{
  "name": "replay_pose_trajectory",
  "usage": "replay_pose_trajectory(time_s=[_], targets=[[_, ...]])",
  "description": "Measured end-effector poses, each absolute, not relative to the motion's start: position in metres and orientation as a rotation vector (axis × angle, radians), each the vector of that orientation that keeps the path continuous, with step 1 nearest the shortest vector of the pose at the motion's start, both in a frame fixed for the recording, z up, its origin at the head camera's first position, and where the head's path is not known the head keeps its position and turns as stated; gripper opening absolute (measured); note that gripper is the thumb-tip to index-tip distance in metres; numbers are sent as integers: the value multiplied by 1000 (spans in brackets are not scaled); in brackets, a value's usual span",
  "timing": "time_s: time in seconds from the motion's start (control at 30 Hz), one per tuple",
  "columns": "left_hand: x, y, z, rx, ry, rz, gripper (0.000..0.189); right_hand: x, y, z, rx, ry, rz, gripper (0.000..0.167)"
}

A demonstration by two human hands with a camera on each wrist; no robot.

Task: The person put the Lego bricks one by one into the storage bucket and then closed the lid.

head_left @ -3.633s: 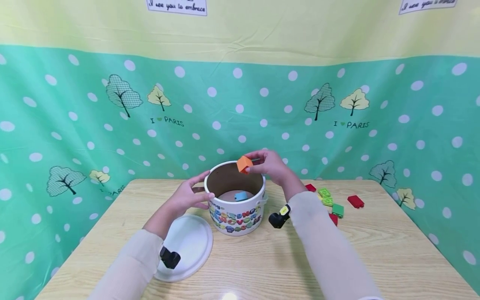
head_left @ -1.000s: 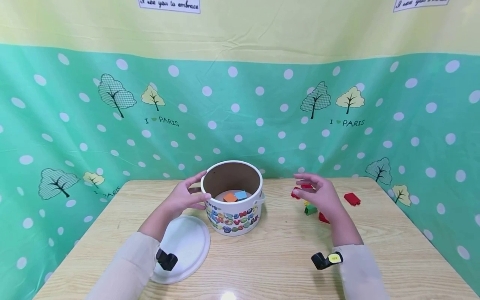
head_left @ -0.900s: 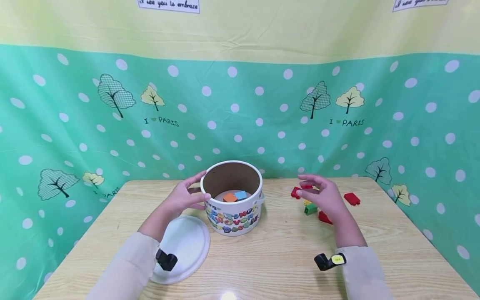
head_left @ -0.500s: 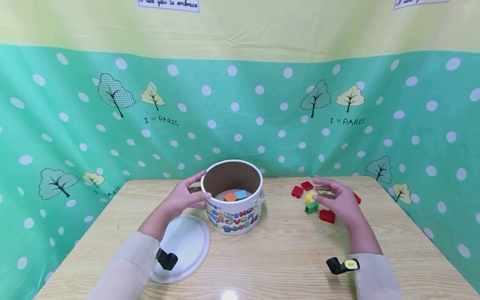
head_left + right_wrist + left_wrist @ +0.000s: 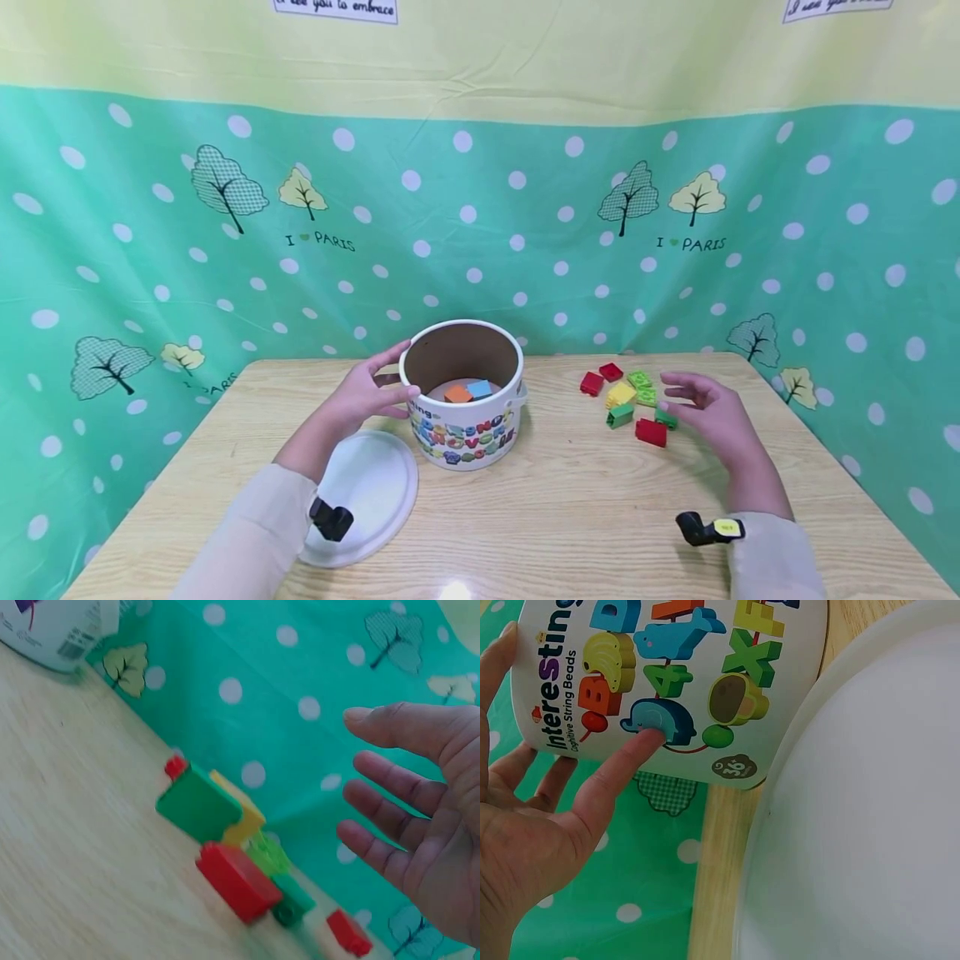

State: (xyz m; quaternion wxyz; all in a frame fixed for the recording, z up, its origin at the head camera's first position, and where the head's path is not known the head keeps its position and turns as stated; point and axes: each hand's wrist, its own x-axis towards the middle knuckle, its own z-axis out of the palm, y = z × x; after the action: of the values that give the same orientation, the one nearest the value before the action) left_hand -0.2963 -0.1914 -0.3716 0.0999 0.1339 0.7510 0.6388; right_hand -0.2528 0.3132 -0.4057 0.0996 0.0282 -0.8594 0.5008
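Note:
My left hand [image 5: 360, 396] rests against the left side of a white bucket [image 5: 465, 433] printed with colourful letters. Its thumb [image 5: 622, 769] lies straight on the printed wall in the left wrist view. Inside the bucket are an orange block [image 5: 458, 393] and a light blue block [image 5: 479, 389]. My right hand [image 5: 716, 417] hovers with parted fingers at the right end of a brick group, holding nothing. Nearest it are a dark green brick [image 5: 665, 417] and a red brick [image 5: 651, 432]. Another red brick [image 5: 349, 933] shows in the right wrist view but is hidden in the head view.
A white round lid [image 5: 367, 500] lies on the wooden table [image 5: 540, 533], partly under my left forearm. Left of my right hand are a yellow brick [image 5: 620, 394], lime bricks [image 5: 642, 387], a green brick [image 5: 619, 416] and two red bricks [image 5: 592, 383]. A dotted curtain [image 5: 480, 250] hangs behind.
The orange block has gone from my right hand into the bucket. That hand has moved right across the bricks, uncovering the yellow and lime ones. My left hand stays at the bucket.

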Motion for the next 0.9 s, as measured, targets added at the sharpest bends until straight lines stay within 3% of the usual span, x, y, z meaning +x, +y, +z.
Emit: replay_pose_trajectory(time_s=[0.9], targets=[[-297,-192,-374,394,2233,1880,88,-257,339,-445,141,-2803,1521,53]])
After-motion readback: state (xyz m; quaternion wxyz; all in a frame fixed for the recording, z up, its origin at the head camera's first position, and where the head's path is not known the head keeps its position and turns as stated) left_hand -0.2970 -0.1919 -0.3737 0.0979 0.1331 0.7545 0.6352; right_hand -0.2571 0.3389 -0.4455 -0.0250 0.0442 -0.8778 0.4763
